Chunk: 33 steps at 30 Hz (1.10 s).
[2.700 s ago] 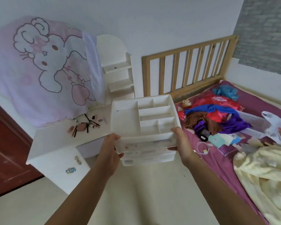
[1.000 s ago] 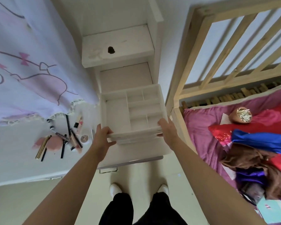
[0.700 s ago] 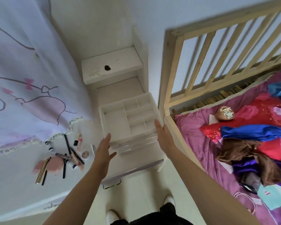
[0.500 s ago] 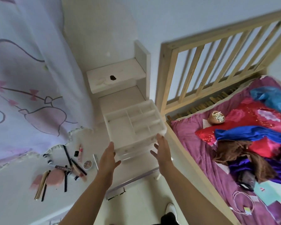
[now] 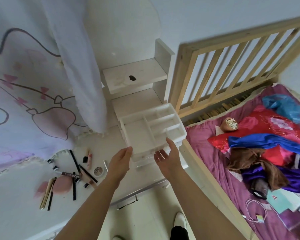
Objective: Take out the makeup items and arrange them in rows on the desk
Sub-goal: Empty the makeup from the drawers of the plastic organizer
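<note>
1. Released since earlier, the organizer (image 5: pixel 151 130) sat at the bench's (image 5: pixel 16 213) right edge.
2. My left grip (image 5: pixel 120 161) and right grip (image 5: pixel 168 158) hung wide, holding nothing.
3. The makeup items (image 5: pixel 73 172) lay jumbled mid-bench.

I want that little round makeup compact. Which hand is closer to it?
Left. The left hand hovers just right of the round compact; the right hand is farther right, past the left one.

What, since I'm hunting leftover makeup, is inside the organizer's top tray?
The top tray shows only empty compartments. The drawers beneath show just their fronts; contents hidden.
</note>
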Each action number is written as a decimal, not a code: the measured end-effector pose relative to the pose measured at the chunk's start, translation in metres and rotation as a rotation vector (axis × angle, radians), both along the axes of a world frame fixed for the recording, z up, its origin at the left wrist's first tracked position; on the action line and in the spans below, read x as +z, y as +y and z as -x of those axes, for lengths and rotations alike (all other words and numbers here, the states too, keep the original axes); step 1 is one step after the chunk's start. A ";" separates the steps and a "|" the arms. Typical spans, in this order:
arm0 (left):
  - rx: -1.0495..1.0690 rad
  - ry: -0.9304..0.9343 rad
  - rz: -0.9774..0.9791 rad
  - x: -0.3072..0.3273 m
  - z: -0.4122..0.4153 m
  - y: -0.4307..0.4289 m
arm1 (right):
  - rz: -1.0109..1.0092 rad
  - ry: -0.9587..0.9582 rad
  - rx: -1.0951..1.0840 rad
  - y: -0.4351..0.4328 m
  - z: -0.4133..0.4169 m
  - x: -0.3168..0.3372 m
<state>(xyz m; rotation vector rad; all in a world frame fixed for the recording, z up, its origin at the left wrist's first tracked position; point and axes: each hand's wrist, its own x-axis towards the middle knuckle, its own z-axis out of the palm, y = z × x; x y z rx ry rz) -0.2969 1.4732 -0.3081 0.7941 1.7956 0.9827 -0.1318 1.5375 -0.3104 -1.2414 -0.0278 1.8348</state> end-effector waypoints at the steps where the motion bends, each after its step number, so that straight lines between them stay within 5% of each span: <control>1: 0.006 -0.007 0.006 0.001 0.001 0.000 | 0.002 -0.035 0.022 0.000 0.002 -0.001; 11: 0.063 -0.022 -0.013 -0.009 0.001 -0.002 | 0.043 -0.390 0.094 -0.033 -0.015 -0.032; 21: 0.089 0.027 -0.022 -0.018 -0.002 -0.005 | 0.026 -0.448 0.151 -0.072 -0.033 -0.043; 27: 0.023 0.011 0.005 -0.019 -0.010 -0.005 | -0.204 -1.225 0.265 -0.077 -0.046 -0.034; 33: 0.021 -0.005 0.017 -0.016 -0.008 -0.007 | -0.422 -1.572 0.469 -0.067 -0.045 -0.025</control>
